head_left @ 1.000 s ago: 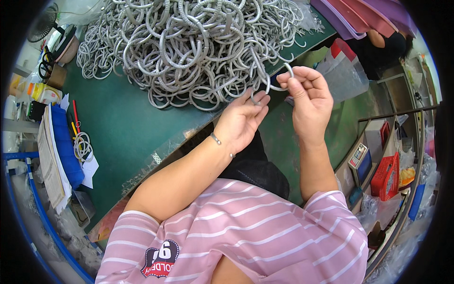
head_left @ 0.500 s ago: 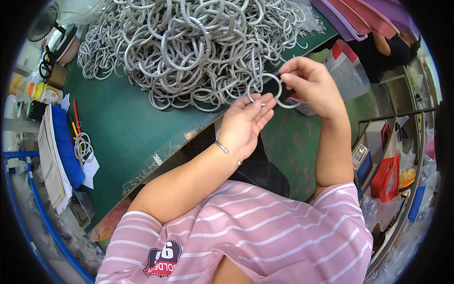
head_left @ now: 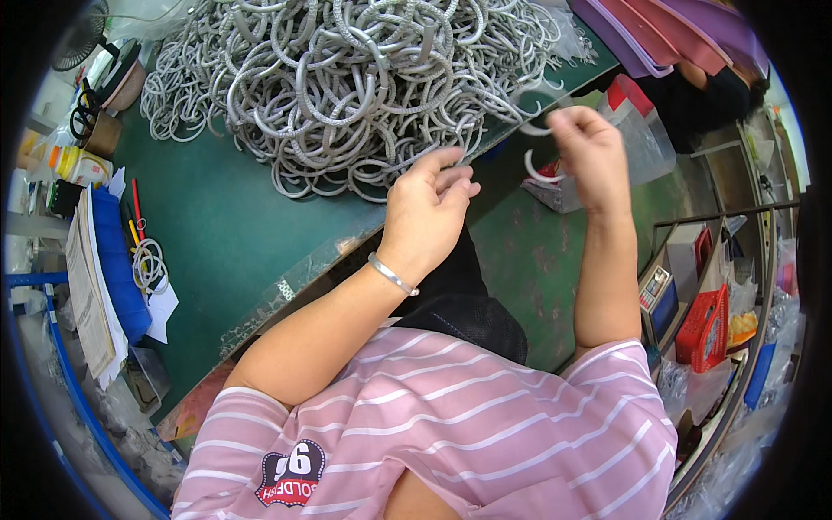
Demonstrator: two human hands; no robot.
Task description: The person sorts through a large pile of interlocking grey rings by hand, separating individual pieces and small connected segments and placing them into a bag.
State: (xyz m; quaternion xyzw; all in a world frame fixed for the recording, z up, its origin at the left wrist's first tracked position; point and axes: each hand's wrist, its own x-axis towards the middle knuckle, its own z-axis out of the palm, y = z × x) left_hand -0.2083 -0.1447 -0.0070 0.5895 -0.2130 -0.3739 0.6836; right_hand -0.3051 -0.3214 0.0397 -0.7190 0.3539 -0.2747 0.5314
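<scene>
In front of me a large heap of grey, silvery rings (head_left: 347, 95), many of them open C-shapes with a textured surface, lies on a green table. My right hand (head_left: 594, 156) is raised off the table's right edge, its fingers pinched. It holds one or more C-shaped rings (head_left: 540, 171); motion smears the upper one, so their number is unclear. At the heap's near edge is my left hand (head_left: 429, 212), fingers loosely bent and apart, nothing visible in it. A silver bangle sits on my left wrist.
Beyond my right hand stands a clear plastic bag or bin (head_left: 637, 139) with a red part. A red basket (head_left: 704, 329) sits on the right-hand shelf. On the left are a blue file holder (head_left: 121, 269), pens and a fan (head_left: 78, 39). Another person (head_left: 702, 100) is at the far right.
My right hand has moved slightly right and up, carrying the rings away from my left hand. The left hand has let go, turned over and shifted a little left.
</scene>
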